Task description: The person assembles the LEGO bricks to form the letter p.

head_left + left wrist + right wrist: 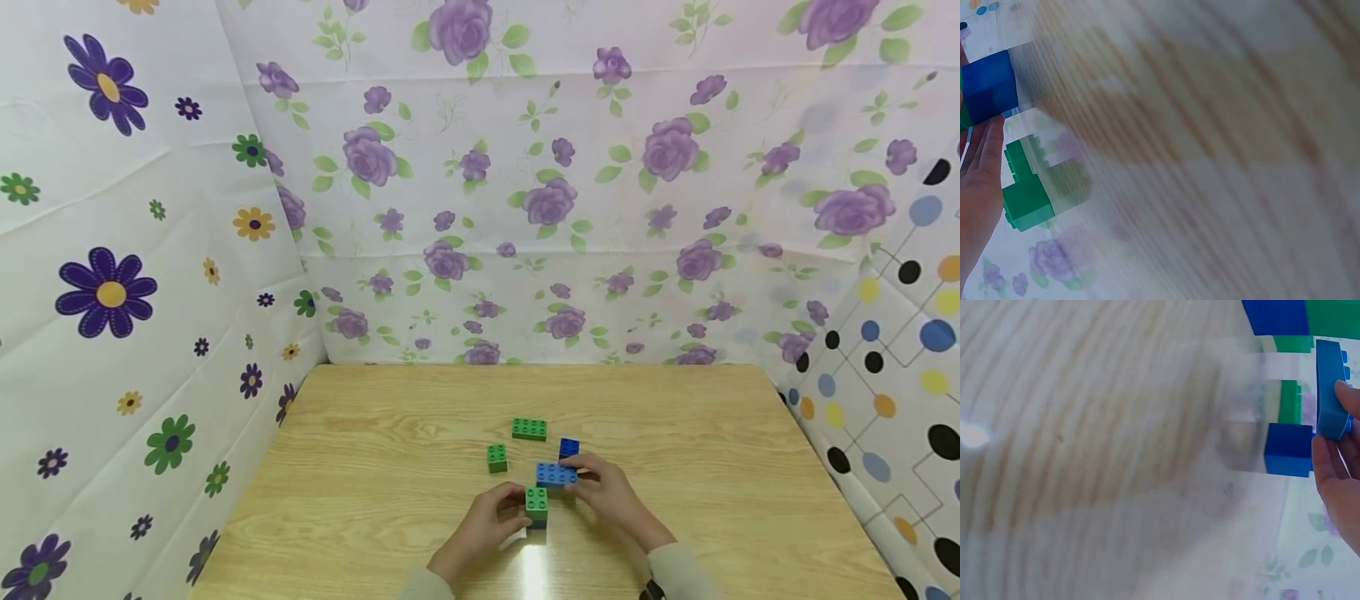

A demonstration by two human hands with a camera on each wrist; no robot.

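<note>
My left hand holds a small stack, a green brick on top of a dark blue brick, with thumb and fingers at its left side. In the left wrist view, the fingers touch the dark blue brick, which stands on the table. My right hand pinches a long lighter blue brick at its right end. In the right wrist view, that blue brick is raised off the table, studs facing up, just behind and to the right of the stack.
A small dark blue brick sits just behind the right hand. Farther back lie a long green brick and, to the left, a small green brick. Patterned cloths surround the wooden table at the back and both sides.
</note>
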